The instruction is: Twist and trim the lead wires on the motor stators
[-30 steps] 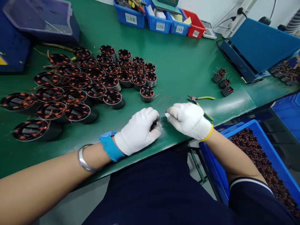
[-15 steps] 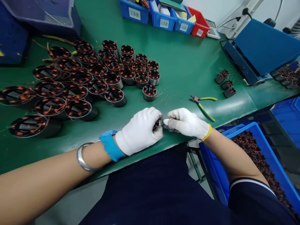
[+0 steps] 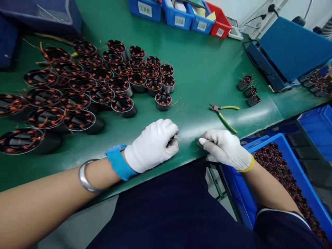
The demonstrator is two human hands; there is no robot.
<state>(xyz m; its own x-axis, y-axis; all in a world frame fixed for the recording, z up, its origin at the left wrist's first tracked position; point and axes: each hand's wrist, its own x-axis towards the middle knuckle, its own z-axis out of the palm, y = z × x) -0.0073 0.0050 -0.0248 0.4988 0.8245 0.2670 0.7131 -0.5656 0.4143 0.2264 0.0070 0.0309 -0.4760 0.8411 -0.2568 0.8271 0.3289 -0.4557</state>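
My left hand (image 3: 154, 147), in a white glove, is wrapped round a motor stator; only a dark sliver of the stator (image 3: 170, 141) shows between thumb and fingers, with thin wire ends poking out to the right. My right hand (image 3: 223, 147), gloved too, is apart from it, over the table's front edge. Its thumb and fingertips are pinched together, and what they hold, if anything, is too small to make out. A single wound stator (image 3: 163, 101) stands upright beyond my left hand, loose copper wires beside it. Cutting pliers with green handles (image 3: 224, 114) lie spread behind my right hand.
Several wound stators (image 3: 101, 95) crowd the green table on the left. A few smaller ones (image 3: 250, 90) stand near a blue machine (image 3: 290, 52). Labelled bins (image 3: 178, 20) line the back. A blue crate (image 3: 301, 166) of wound parts sits low at right.
My right hand has pulled away to the right from the stator, still pinched. My left hand keeps its grip with little movement. The view has shifted slightly.
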